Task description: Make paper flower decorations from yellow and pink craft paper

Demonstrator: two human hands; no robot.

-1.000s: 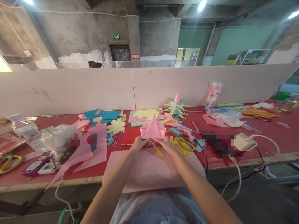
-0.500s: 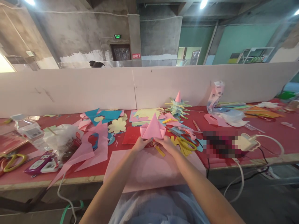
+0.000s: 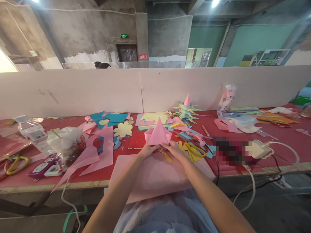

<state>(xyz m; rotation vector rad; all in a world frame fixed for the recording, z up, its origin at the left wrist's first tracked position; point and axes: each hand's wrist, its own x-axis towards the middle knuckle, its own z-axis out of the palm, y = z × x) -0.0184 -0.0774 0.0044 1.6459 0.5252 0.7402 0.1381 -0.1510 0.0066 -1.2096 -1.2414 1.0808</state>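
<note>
A folded pink paper piece (image 3: 158, 134), with a tall central point and puffed sides, stands upright between my hands. My left hand (image 3: 148, 149) grips its lower left edge. On the lower right edge is my right hand (image 3: 172, 149), its fingers curled beneath the paper and partly hidden. Under both hands lies a large pink sheet (image 3: 155, 176) at the table's front. A yellow paper strip (image 3: 168, 157) rests below my right hand. Close on the right are yellow-handled scissors (image 3: 198, 149) among yellow strips.
A fringed paper tree (image 3: 186, 110) with a pink cone top stands at the back. Pink paper scraps (image 3: 104, 152), a yellow flower cutout (image 3: 123, 129) and a purple device (image 3: 45, 166) lie left. A white charger (image 3: 258, 149) with cables sits right. A low partition (image 3: 97, 90) runs behind.
My view has shifted slightly, so the scene sits a little to the right. Both hands keep hold of the folded pink paper, which has barely moved.
</note>
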